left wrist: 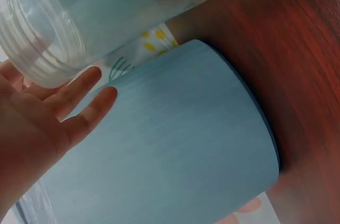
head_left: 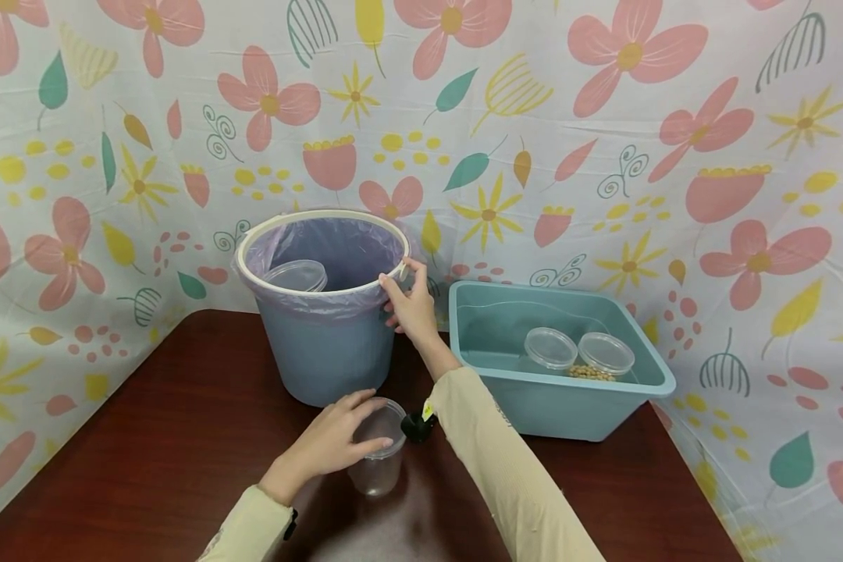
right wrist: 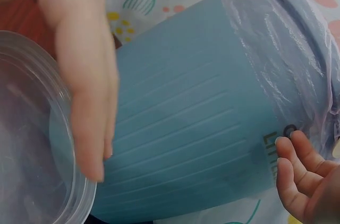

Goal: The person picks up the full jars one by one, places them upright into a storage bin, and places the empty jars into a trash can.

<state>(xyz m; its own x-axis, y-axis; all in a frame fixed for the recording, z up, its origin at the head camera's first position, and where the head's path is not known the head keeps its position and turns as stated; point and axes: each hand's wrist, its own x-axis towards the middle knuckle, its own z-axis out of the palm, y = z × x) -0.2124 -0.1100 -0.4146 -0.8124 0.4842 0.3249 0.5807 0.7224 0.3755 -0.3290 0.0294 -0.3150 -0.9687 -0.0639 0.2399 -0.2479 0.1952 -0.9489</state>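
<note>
In the head view, my left hand (head_left: 333, 437) holds a clear plastic jar (head_left: 375, 474) near its top, thumb and fingers on either side. The jar looks empty; whether it has a lid I cannot tell. Some fingers stretch past the jar in the left wrist view. Just behind stands a blue trash can (head_left: 326, 351) lined with a thin lilac bag (head_left: 267, 234) under a white ring (head_left: 323, 213). My right hand (head_left: 416, 308) pinches the right side of that ring, its other fingers below the edge. A clear round-topped container (head_left: 297, 275) shows inside the can.
To the right is a blue-green plastic tub (head_left: 569, 398). It contains two clear round-topped jars (head_left: 551, 348) and small tan beans or pellets (head_left: 590, 373). Everything stands on a dark red-brown table (head_left: 168, 437). A flower-patterned cloth (head_left: 488, 140) hangs close behind and at the sides.
</note>
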